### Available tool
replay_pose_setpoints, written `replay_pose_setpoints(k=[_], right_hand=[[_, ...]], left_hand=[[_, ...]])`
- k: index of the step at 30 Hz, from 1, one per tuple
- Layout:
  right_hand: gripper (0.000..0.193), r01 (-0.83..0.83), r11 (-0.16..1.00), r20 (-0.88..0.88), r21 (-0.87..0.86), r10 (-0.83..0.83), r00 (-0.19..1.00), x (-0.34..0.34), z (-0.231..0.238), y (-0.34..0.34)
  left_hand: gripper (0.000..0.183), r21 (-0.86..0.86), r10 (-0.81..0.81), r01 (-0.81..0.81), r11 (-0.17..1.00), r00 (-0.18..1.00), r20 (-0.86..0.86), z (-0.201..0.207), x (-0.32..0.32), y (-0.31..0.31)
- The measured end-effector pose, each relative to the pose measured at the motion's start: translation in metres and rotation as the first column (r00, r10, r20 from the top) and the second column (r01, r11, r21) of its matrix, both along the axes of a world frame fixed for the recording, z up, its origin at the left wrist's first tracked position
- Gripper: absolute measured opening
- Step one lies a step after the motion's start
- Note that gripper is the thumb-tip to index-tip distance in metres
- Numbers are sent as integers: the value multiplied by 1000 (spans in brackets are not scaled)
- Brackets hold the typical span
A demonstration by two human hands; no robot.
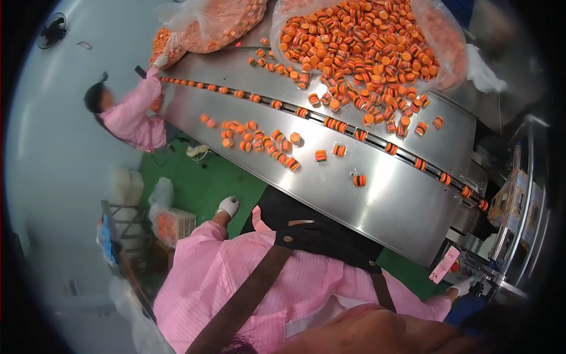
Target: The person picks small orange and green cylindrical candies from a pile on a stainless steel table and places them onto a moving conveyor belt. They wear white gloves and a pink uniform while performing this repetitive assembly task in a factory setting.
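My left hand point(229, 206), in a white glove, hangs beside my body over the green floor, away from the table edge. Its fingers look curled in, and nothing shows in them. At the lower right my right hand point(463, 286), also gloved, reaches to the machine's dark knobs and fittings point(480, 288); its fingers are too small and partly hidden to make out. A pink-screened phone or display point(444, 264) stands just above that hand. In front of me, small wrapped burger-shaped candies point(335, 125) sit in a row along the conveyor slot point(377, 141).
Loose candies point(277, 141) lie on the steel table point(389, 203). A large clear bag point(454, 53) spills a heap of candies at the back. Another person point(132, 118) in pink works at the far left end. A white crate point(184, 224) stands on the floor; metal rails point(525, 194) are at right.
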State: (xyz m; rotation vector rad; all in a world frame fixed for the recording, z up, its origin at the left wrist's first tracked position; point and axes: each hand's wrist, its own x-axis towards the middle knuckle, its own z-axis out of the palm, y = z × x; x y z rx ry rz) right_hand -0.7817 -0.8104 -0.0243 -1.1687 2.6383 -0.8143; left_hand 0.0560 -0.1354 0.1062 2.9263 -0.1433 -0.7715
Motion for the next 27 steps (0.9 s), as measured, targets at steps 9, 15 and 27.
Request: replay_pose_setpoints(k=[9,15,27], right_hand=[[33,-95,877,24,-471,121,992,190,184,157],[23,-398,644,37,-653,552,833,372,259,178],[39,-902,303,124,307,927,353,672,283,138]], left_hand=[[30,46,-10,16,999,992,-129,-68,3,56],[35,-85,-63,48,995,980,-188,-108,8,70],[33,-356,30,-159,921,939,-342,-236,7,160]])
